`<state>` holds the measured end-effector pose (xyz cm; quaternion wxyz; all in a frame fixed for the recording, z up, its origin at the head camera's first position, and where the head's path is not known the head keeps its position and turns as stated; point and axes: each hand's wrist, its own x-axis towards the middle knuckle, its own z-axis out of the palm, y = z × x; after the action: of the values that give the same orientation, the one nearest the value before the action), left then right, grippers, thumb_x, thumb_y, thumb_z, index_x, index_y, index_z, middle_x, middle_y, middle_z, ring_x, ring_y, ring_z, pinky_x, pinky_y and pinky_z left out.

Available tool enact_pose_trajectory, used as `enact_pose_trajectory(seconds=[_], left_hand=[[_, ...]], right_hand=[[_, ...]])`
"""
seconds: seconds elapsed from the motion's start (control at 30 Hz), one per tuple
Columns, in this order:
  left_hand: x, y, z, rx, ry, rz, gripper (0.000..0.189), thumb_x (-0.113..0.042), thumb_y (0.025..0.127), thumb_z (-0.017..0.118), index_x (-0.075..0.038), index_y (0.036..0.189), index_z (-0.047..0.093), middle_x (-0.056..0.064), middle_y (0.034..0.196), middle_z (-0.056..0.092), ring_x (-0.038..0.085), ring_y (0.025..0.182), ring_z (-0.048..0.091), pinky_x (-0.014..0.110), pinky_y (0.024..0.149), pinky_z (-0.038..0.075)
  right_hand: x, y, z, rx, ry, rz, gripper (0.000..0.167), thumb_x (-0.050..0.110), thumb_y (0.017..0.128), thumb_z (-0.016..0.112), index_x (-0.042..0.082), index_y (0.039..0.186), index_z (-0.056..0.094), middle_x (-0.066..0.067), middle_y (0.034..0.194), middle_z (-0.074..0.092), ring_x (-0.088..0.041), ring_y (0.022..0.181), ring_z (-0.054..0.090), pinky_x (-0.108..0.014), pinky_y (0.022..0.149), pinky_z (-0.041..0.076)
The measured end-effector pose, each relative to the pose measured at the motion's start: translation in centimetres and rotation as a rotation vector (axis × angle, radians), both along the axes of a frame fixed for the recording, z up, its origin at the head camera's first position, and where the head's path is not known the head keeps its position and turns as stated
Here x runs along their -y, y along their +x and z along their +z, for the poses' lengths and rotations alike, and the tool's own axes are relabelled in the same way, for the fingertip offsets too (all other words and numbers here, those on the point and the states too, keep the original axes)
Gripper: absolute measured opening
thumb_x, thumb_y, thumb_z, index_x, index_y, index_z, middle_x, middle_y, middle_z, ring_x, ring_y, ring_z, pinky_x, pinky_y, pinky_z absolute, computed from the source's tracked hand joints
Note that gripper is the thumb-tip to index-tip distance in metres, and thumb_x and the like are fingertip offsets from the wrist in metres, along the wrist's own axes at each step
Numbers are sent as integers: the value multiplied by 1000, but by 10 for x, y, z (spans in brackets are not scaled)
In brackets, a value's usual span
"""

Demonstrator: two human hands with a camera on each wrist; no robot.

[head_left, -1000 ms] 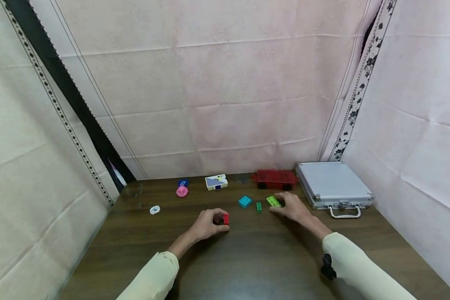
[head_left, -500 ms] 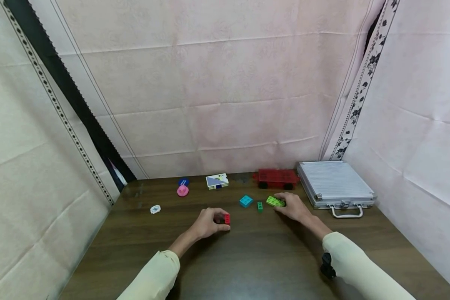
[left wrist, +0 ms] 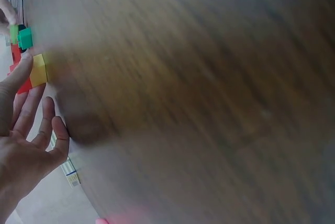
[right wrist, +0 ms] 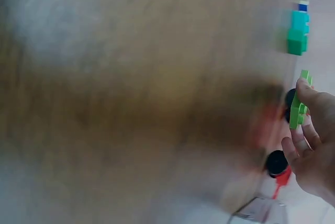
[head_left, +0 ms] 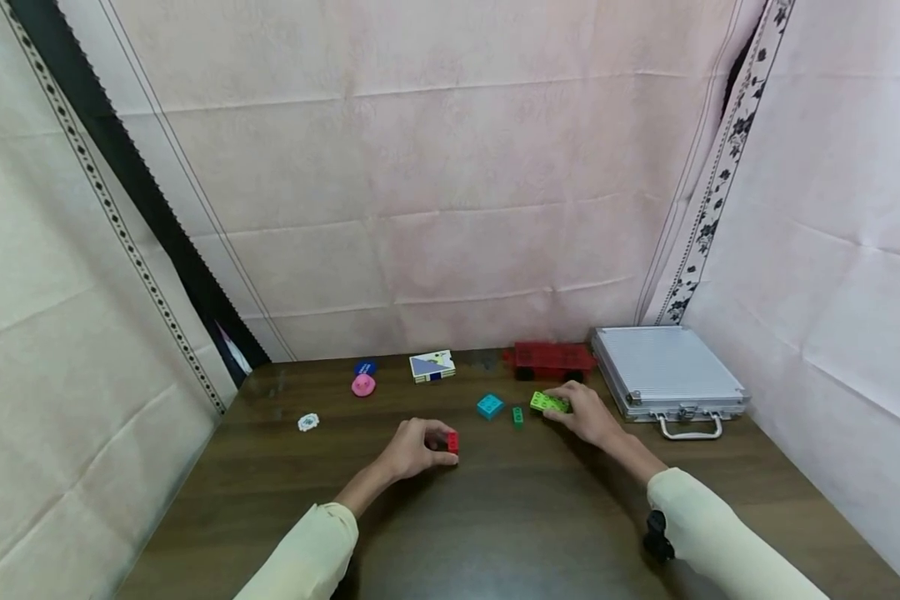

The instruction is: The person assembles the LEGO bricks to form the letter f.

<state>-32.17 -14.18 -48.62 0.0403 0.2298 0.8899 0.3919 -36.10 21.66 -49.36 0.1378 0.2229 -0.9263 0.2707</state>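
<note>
My left hand (head_left: 412,450) pinches a small red toy brick (head_left: 453,442) between thumb and fingers, low over the table. In the left wrist view a yellow brick (left wrist: 38,70) is joined to the red one. My right hand (head_left: 587,414) pinches a lime green studded brick (head_left: 549,402) further back on the right; in the right wrist view this brick (right wrist: 297,113) sits between thumb and fingers. A bright blue brick (head_left: 490,406) and a small dark green brick (head_left: 517,416) rest on the table between the hands.
A red wheeled toy wagon (head_left: 551,360) and a silver metal case (head_left: 671,367) stand at the back right. Further left lie a small picture box (head_left: 432,365), a pink toy piece (head_left: 363,385), a blue disc (head_left: 365,367) and a white tag-like piece (head_left: 308,422). Cloth (head_left: 450,208) hangs behind the table.
The lime green brick in my right hand has turned from a slant to lie more crosswise. My left hand keeps its place with the red brick.
</note>
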Motion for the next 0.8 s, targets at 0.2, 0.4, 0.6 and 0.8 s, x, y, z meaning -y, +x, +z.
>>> enact_pose_trajectory(seconds=[0.2,0.4,0.6,0.8], left_hand=[[1,-1,3,-1,-3,9,35,-19,83,90,-7,113,77,1,97,74,17,82,59,28,70,50],[2,-1,1,36,-10,12,36,-20,83,90,-8,114,77,1,96,73,16,80,57,26,66,49],[2,-2,-1,16,8,-1,33,-18,83,90,-6,111,78,-1,94,74,14,79,59,26,68,51],[1,-3,-3,3,18,-7,32,-18,83,90,-6,111,78,-2,94,75,12,79,61,26,69,52]], right_hand=[[13,6,22,-35,-56,55,37,15,92,81,0,125,72,-18,116,68,-35,104,66,-52,86,56],[36,16,34,-3,-34,95,38,19,95,78,4,129,71,-13,119,67,-29,107,64,-47,86,55],[63,27,41,-12,3,132,38,20,94,79,7,129,72,-8,117,66,-24,105,62,-41,84,54],[88,36,41,8,19,191,36,21,94,79,9,128,73,-7,118,65,-23,109,62,-42,90,54]])
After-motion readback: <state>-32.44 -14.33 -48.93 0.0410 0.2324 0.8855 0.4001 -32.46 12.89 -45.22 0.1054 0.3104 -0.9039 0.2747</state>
